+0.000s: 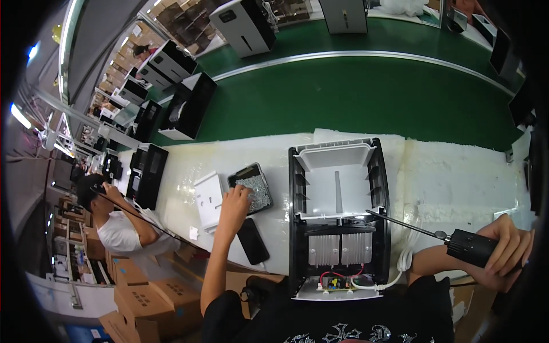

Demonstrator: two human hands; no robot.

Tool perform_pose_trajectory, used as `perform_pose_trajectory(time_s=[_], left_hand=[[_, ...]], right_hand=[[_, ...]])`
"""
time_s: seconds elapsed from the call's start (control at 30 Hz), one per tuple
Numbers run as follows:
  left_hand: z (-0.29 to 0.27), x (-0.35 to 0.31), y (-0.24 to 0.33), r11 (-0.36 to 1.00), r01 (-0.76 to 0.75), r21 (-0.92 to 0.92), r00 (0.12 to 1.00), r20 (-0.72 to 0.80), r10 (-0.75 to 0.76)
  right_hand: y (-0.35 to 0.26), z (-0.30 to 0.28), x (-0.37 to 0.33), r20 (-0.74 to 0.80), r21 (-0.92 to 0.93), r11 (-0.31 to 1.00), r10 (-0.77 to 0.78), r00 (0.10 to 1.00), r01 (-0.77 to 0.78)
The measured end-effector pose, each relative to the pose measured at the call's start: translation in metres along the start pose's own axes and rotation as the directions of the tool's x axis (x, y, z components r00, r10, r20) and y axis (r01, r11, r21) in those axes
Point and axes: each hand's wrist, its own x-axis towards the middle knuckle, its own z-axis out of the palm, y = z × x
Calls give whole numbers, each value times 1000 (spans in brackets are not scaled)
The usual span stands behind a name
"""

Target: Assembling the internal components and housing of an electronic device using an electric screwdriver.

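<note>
Appliance housing [317,188]: lies open side up on the worktop [457,177], straight in front of you, its near end close to your black shirt; black side walls frame a white compartment in the far half, and past the worktop spreads a green surface [343,91] with black-and-white units on it.
Electric screwdriver [472,247]: black body, long thin shaft, to the right of the housing; the shaft reaches over the right wall, its tip near the ledge at the compartment's near edge, though you cannot tell whether it touches.
Metal heat sinks [324,249]: two finned silver blocks, side by side in the near half of the housing.
White panel [209,197]: flat on the worktop, left of the tray [246,172].
Tray: black and rectangular, between the white panel and the housing, set at a slant.
Right hand [506,246]: yours is wrapped around the screwdriver's body.
Left hand [235,204]: yours dips bent fingers into the tray; whether they pinch anything, you cannot tell.
Phone [253,241]: dark and flat, just nearer you than the tray.
Circuit board [337,281]: at the housing's near end, with red wires.
Screws [257,191]: small, silvery, heaped loose in the tray at your left fingertips.
</note>
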Motion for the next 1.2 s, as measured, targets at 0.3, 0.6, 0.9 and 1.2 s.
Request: perform_pose_trajectory(time_s=[0.3, 0.6, 0.9, 1.2], left_hand=[[8, 28, -5, 945, 4, -328, 974, -212, -77], [0, 32, 6, 746, 150, -649, 934, -155, -323], [-44, 33, 74, 526, 81, -847, 914, -147, -377], [-73, 44, 173, -420, 89, -903, 992, 119, -45]], right_hand=[[-1, 59, -30, -70, 171, 981, 105, 992, -92], [10, 13, -20, 193, -24, 998, 58, 980, -54], [41, 89, -49, 179, -487, 789, -330, 927, 375], [13, 70, -37, -1, -523, 794, -364, 932, 310]])
